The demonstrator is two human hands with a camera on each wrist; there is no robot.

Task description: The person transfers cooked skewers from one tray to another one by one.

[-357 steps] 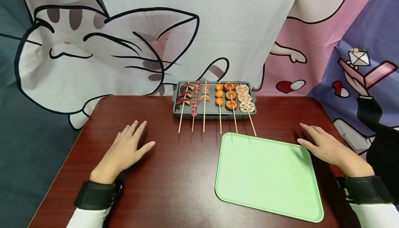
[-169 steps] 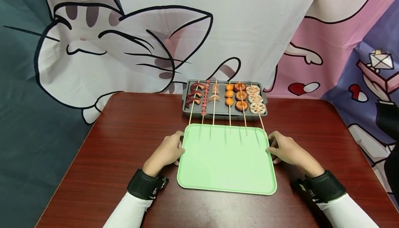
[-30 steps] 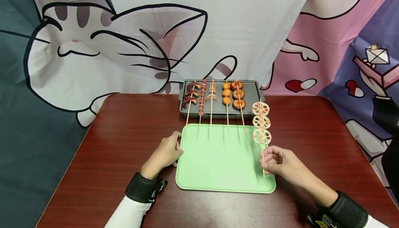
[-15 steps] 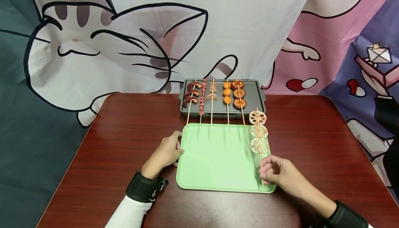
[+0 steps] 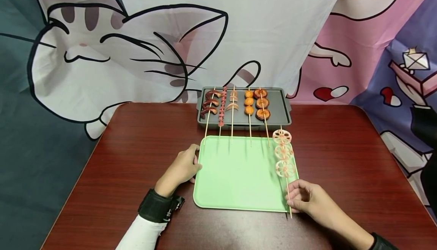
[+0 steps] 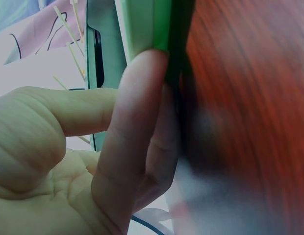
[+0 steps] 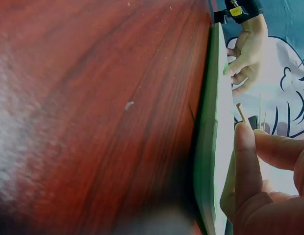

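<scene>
A dark reddish wood-grain surface [image 5: 136,159] with rounded corners stands before a hanging cloth backdrop [image 5: 266,26] printed with a cartoon cat in white, pink and teal.

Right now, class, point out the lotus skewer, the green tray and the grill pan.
lotus skewer [image 5: 285,168], head view, on the nearest lotus slice.
green tray [image 5: 235,174], head view, on its bare middle.
grill pan [image 5: 279,107], head view, on its bare right part.
</scene>
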